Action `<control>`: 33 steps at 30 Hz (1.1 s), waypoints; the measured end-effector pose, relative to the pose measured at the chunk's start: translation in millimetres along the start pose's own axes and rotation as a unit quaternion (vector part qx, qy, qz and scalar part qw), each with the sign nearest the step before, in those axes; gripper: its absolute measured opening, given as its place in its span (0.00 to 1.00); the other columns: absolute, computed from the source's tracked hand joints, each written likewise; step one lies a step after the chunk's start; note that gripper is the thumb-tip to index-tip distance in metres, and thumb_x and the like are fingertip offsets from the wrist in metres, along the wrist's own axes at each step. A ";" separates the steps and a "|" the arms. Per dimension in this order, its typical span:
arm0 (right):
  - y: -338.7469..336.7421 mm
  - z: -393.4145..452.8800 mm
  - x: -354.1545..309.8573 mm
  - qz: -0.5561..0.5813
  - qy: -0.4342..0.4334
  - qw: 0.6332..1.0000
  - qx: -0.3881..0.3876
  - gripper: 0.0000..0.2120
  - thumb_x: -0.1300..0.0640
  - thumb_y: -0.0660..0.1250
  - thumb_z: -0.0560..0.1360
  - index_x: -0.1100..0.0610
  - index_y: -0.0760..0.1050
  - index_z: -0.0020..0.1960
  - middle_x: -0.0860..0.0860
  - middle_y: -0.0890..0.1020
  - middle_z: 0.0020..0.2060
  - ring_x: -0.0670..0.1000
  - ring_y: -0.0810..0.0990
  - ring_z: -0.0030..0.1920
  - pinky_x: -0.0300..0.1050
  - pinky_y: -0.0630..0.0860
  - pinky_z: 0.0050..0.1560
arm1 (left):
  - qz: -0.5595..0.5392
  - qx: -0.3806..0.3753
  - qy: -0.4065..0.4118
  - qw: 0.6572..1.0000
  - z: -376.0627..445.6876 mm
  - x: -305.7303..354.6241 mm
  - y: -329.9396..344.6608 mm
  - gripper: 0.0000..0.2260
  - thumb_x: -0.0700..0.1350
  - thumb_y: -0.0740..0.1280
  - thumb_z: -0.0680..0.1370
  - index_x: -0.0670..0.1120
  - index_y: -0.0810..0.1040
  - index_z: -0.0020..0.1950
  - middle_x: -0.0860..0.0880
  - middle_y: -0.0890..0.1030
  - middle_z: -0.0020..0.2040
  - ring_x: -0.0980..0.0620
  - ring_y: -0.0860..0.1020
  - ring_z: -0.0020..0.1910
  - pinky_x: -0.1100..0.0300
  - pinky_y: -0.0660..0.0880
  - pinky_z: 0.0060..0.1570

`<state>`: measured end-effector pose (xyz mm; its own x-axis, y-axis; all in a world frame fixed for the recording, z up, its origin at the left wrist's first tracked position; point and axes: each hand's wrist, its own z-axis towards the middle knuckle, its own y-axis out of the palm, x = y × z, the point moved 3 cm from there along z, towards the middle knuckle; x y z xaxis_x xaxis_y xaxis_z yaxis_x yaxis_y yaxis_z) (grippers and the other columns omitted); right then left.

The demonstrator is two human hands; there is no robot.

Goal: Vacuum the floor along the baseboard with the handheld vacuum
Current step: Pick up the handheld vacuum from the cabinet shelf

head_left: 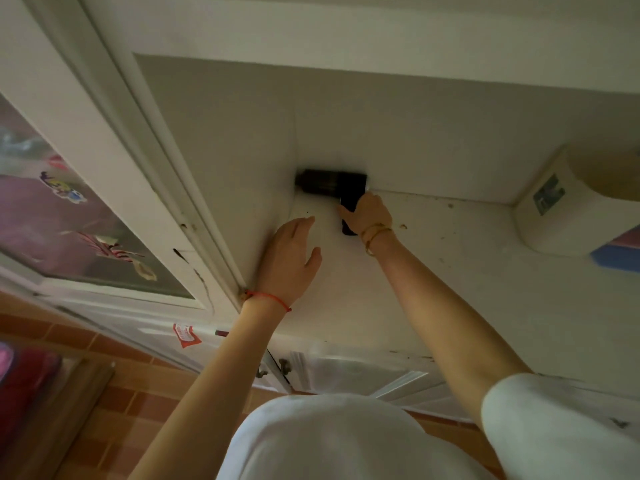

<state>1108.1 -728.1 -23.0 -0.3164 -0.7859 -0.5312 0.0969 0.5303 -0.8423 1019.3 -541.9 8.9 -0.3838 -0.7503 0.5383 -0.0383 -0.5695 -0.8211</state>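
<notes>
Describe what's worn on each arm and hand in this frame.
Left hand: bare, thin red string bracelet at the wrist. Right hand: bare, gold bangles at the wrist. Forearms uncovered; a short white sleeve covers the right upper arm. No gloves, no rings visible.

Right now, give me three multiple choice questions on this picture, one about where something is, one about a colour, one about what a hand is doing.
1. Where does the nose of the handheld vacuum point?
A. Into the corner where the white surface meets the walls
B. Toward the brown tiled floor
C. At the glass door

2. What colour is the string on the left wrist?
A. Blue
B. Red
C. Green

3. What is the left hand doing?
A. Gripping the vacuum
B. Lying open and flat on the white surface
C. Pulling a cabinet handle

Answers: 1 A, the black barrel ends at the corner. 2 B, a red string circles that wrist. 3 B, its fingers are spread and empty, while the right hand grips the vacuum's handle.
</notes>
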 end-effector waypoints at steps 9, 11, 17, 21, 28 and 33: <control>-1.8 -14.9 7.9 0.131 -0.016 0.991 0.038 0.18 0.49 0.65 0.77 0.52 0.63 0.32 0.51 0.70 0.32 0.50 0.70 0.34 0.41 0.63 0.33 | -0.030 -0.011 -0.014 0.999 3.9 -1.7 3.5 0.24 0.43 0.65 0.80 0.41 0.66 0.75 0.41 0.71 0.73 0.43 0.69 0.72 0.56 0.62 0.73; -8.8 -29.8 10.5 0.162 -0.018 0.985 0.051 0.13 0.49 0.66 0.76 0.55 0.69 0.38 0.51 0.73 0.35 0.49 0.72 0.37 0.41 0.66 0.36 | -0.049 -0.010 -0.021 0.999 1.9 -1.5 2.5 0.23 0.43 0.65 0.80 0.41 0.66 0.75 0.41 0.70 0.73 0.44 0.68 0.73 0.57 0.62 0.72; -37.0 -92.0 19.6 0.224 -0.003 0.973 0.059 0.17 0.47 0.69 0.74 0.60 0.71 0.52 0.51 0.79 0.42 0.47 0.79 0.39 0.34 0.73 0.32 | -0.222 -0.004 -0.129 0.966 0.3 4.1 -2.5 0.22 0.48 0.64 0.82 0.43 0.68 0.74 0.46 0.73 0.72 0.48 0.72 0.70 0.62 0.67 0.66; -48.8 -137.9 24.8 0.251 0.002 0.966 0.068 0.14 0.50 0.68 0.75 0.59 0.71 0.51 0.47 0.78 0.38 0.40 0.77 0.34 0.27 0.69 0.26 | -0.379 -0.029 -0.210 0.901 -3.7 10.9 -1.6 0.23 0.55 0.63 0.81 0.47 0.69 0.74 0.54 0.75 0.65 0.55 0.74 0.63 0.75 0.69 0.56; -52.0 -191.5 35.0 0.208 -0.006 0.972 0.111 0.15 0.48 0.70 0.73 0.58 0.72 0.50 0.50 0.78 0.40 0.42 0.78 0.36 0.30 0.73 0.31 | -0.565 -0.054 -0.228 0.791 -14.1 30.4 5.9 0.09 0.52 0.64 0.81 0.50 0.77 0.58 0.45 0.81 0.62 0.52 0.81 0.60 0.55 0.74 0.67; -52.0 -216.8 45.4 0.273 0.041 0.954 0.121 0.16 0.49 0.71 0.72 0.58 0.72 0.52 0.50 0.80 0.42 0.43 0.80 0.39 0.31 0.75 0.33 | -0.581 -0.064 -0.224 0.780 -21.3 41.0 9.5 0.07 0.49 0.66 0.81 0.47 0.78 0.55 0.44 0.82 0.58 0.51 0.82 0.59 0.55 0.75 0.66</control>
<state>884.1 -722.4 16.5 -0.2286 -0.3817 -0.8956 0.4793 0.7566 -0.4448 983.5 -570.9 19.2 0.3377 0.1895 0.9220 -0.2224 -0.9357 0.2738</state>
